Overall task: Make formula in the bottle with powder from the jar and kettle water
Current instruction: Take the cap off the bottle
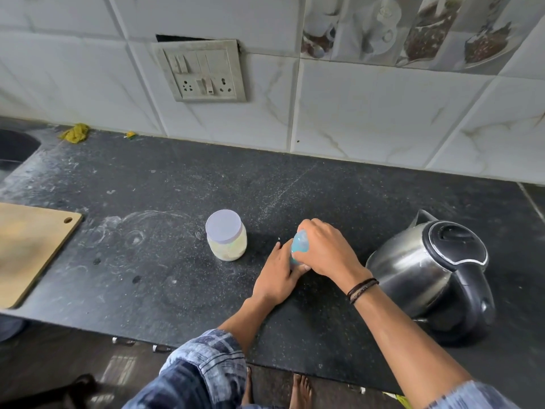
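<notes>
Fairly bright, soft even light, no hard shadows anywhere. Wall tiles washed pale, nearly blown out. Dark countertop has greyish sheen toward left side. Kettle steel catches streaky highlights. Only faint smudge of shadow beside jar. Bottle kinda smeary, right hand and left hand soft-edged too. Heavy fisheye: grout lines and counter edge bow, corners stretched. Floor at bottom blurry, with patch of glare.
</notes>
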